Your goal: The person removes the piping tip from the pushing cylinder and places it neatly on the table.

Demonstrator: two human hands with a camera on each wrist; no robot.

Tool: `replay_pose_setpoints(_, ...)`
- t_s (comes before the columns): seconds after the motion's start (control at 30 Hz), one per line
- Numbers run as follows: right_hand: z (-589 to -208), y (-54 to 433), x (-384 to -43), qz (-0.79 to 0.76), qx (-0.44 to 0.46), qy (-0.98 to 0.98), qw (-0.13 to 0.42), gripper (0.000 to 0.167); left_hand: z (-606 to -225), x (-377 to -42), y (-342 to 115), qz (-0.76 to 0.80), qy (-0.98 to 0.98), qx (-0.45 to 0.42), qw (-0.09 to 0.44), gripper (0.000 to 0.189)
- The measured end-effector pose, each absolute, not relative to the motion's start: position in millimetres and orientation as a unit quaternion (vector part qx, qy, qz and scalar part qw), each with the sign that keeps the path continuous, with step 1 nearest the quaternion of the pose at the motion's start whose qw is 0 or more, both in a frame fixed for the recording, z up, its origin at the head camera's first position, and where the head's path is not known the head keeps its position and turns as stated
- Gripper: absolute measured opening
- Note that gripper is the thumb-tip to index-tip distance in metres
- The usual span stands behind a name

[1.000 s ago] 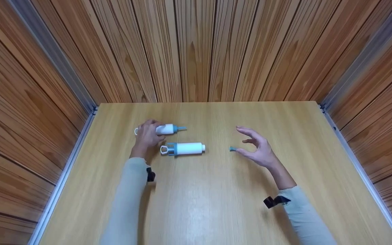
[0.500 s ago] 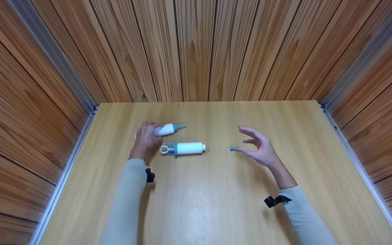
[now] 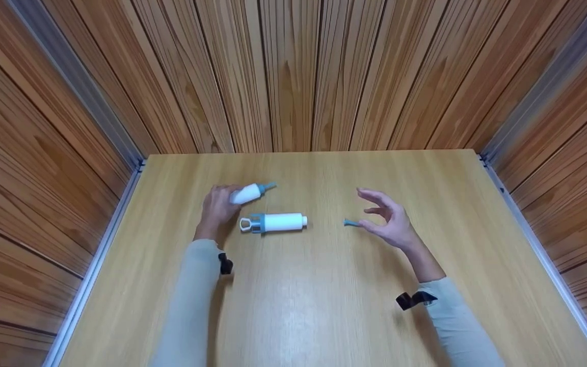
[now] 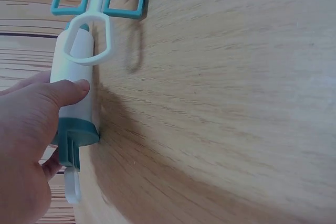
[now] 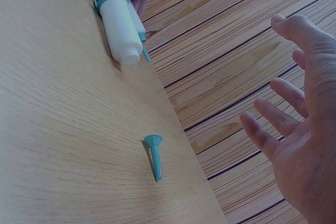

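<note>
My left hand (image 3: 217,205) grips a white toy-like syringe (image 3: 246,194) by its barrel. In the left wrist view the thumb lies along that barrel (image 4: 76,72); the teal collar and white plunger end point down. A teal nozzle is fitted at the syringe's other end, tilted away toward the far right. A second white syringe (image 3: 284,222) lies on the table in front, with a teal collar, a white ring handle and a bare white tip. My right hand (image 5: 299,114) is held spread, holding nothing, over the table beside a loose teal nozzle (image 5: 154,156) with a flared end.
Everything is on a light wooden table (image 3: 293,306), closed in by wood-plank walls (image 3: 293,76) at the back and both sides. Metal rails (image 3: 95,270) run along its side edges. A dark wrist camera (image 3: 410,300) sits at the right cuff.
My left hand has tilted the gripped syringe, swinging its nozzle end upward and away in the head view. The right hand, the second syringe and the loose nozzle have stayed nearly still.
</note>
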State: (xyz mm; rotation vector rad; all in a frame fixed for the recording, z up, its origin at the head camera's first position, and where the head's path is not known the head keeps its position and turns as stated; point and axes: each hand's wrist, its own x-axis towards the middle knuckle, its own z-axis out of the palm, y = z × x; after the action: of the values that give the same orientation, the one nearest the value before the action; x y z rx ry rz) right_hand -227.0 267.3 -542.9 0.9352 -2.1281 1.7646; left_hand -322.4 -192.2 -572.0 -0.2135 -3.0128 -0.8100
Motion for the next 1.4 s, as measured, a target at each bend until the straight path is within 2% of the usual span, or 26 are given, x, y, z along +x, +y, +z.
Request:
replay_pose_setpoints(0.2,-541,266,-228,0.599,0.317,-0.727,0.110,0.070,-576,-326,-196,-0.276,-0.959,-0.070,-0.006,0.046)
replay_pose_setpoints(0.3,-536,264,-230,0.602,0.306,-0.730,0.102,0.072,-601,-339,-204,-0.278,-0.956,-0.089,0.027,0.045)
replay_pose_setpoints(0.4,-530,263,-232,0.604,0.295,-0.733,0.100,0.073,-603,-339,-203,-0.277,-0.955,-0.094,0.040,0.045)
replay_pose_setpoints(0.53,-526,264,-236,0.602,0.292,-0.735,0.108,0.072,-579,-322,-193,-0.283,-0.957,-0.072,0.007,0.046)
replay_pose_setpoints(0.7,-524,267,-239,0.598,0.299,-0.736,0.110,0.071,-575,-317,-191,-0.282,-0.958,-0.055,-0.015,0.047)
replay_pose_setpoints(1.1,-519,266,-249,0.589,0.263,-0.757,0.101,0.065,-568,-317,-195,-0.288,-0.955,-0.061,-0.023,0.049)
replay_pose_setpoints(1.4,-515,261,-258,0.572,0.261,-0.771,0.097,0.066,-560,-314,-193,-0.308,-0.949,-0.066,0.013,0.047)
